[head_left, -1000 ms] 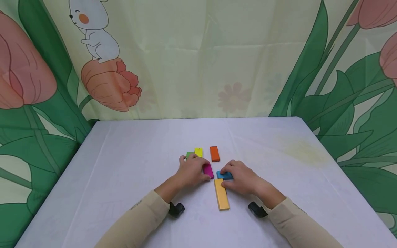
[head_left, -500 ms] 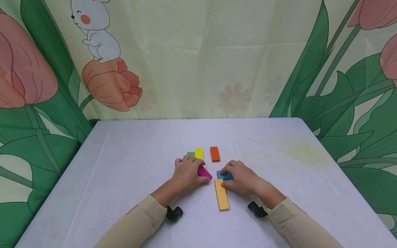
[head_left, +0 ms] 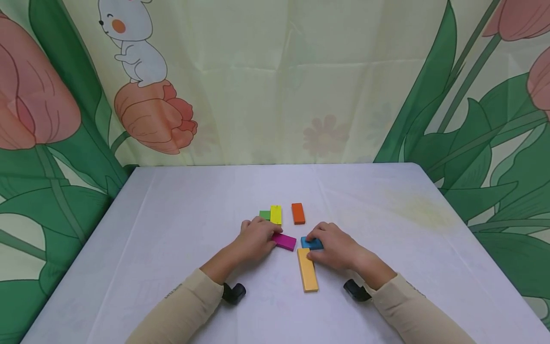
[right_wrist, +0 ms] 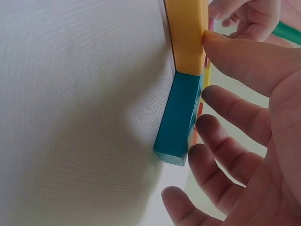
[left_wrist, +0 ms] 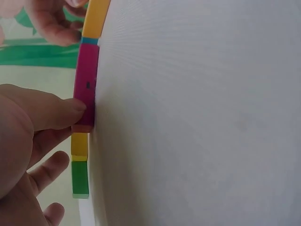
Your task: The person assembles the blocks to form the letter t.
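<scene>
A: The left hand [head_left: 254,240], just left of centre frame, has the magenta block [head_left: 284,241] pinched by its left end!
B: And that block lies aslant near the middle, its right end dipping, just short of the blue block [head_left: 313,245].
A: Across to the right hand [head_left: 336,246], right of centre: fingers relaxed, tips resting on the blue block, thumb touching the amber block [head_left: 307,273].
B: Those two blocks meet! Blue lies crosswise, amber runs from it toward the bottom of the frame.
A: Higher up, a yellow block [head_left: 276,214] and green block [head_left: 264,215] side by side, green on the left, partly covered by the left hand.
B: Red block [head_left: 298,213] to the right of yellow, a gap between them.
A: All on the white table [head_left: 129,229], a black gadget [head_left: 234,293] at each sleeve [head_left: 185,303].
B: Behind, the backdrop [head_left: 258,95]: tulips [head_left: 38,91] at both sides, a white animal [head_left: 143,59] upper left.
</scene>
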Motion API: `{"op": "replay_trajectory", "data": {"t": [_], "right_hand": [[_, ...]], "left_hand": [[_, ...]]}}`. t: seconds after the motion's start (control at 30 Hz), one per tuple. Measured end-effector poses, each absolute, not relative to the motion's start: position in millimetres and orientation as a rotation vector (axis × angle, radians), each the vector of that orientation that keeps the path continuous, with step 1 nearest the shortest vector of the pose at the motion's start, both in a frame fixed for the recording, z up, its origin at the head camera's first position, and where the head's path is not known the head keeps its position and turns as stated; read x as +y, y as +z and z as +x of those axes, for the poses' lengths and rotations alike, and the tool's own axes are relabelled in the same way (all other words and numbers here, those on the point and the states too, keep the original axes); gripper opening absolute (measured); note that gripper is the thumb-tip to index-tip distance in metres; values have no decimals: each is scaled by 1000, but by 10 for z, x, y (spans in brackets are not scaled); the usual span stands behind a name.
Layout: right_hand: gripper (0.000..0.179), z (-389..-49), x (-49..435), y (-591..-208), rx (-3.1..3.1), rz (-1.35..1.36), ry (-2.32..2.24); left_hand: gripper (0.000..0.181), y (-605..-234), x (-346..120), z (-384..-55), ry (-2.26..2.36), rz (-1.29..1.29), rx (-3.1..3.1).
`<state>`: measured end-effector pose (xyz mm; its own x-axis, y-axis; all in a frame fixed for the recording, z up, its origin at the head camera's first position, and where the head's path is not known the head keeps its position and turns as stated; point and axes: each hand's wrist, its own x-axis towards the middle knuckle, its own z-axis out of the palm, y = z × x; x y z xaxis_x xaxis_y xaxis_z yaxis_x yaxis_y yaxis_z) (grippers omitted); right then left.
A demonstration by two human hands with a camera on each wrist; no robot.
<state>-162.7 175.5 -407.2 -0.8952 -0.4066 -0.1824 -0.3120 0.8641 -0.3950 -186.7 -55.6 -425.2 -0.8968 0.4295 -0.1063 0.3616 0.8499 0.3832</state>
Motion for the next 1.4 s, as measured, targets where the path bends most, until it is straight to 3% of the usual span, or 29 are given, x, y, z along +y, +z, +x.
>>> {"op": "replay_trajectory", "data": {"t": [1.4], "right_hand": [[34, -1647, 1762, -4102, 2779, -531, -552]], "left_hand": [[38, -4252, -489, -1836, 609, 650, 2804]]}}
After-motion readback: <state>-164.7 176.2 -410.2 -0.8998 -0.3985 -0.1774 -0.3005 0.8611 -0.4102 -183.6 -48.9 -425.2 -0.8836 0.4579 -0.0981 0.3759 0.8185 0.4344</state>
